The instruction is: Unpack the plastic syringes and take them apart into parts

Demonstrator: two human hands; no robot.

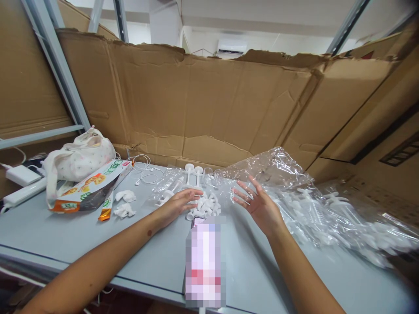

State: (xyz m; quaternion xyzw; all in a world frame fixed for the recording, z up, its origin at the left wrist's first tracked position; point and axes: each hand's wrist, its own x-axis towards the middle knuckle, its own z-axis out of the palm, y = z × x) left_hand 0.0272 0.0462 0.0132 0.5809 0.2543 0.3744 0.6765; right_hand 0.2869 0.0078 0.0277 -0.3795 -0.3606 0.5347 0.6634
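Observation:
My left hand [179,205] is at the left edge of a heap of small white plastic caps [207,205], its fingers apart and nothing visible in them. To the right of the heap, my right hand [258,204] is raised with spread fingers, palm showing and holding nothing. Behind the heap stand two white plunger-like parts [194,175]. Beyond my left hand, a clear syringe-like piece [175,186] lies on clear plastic wrap. In front of the caps is a phone [204,261] with a blurred screen.
Clear bags of white syringe-like parts [327,213] cover the right side of the grey table [157,270]. At the left are a white fabric bag [81,152], an orange-white snack package [94,185], crumpled tissues [125,204] and white earphones [147,172]. Cardboard [203,104] walls the back.

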